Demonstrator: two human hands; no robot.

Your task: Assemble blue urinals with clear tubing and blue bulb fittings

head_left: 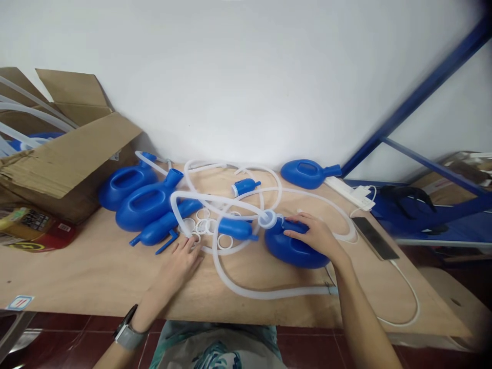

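My right hand point(313, 233) grips a blue plastic bottle point(294, 251) by its handle, fingers over the top. A white ring cap point(267, 219) sits at the bottle's neck. My left hand point(186, 256) lies palm down at the loose white rings point(205, 226), fingers stretched out and slightly apart. Its fingertips touch or nearly touch the end of a translucent white hose point(180, 215); the exact contact is hidden. Between the hands lies a small blue cylindrical part with a spout point(235, 229). Left of the rings are another spouted blue part point(156, 231) and a thin blue piece point(166, 244).
Two larger blue bottles point(140, 207) stand at the left beside an open cardboard box point(73, 159) with hoses. A further blue bottle point(303, 177) lies by the wall. On the right are a power strip point(349, 193) and a phone point(374, 238). Hoses loop across the wooden table point(115, 277).
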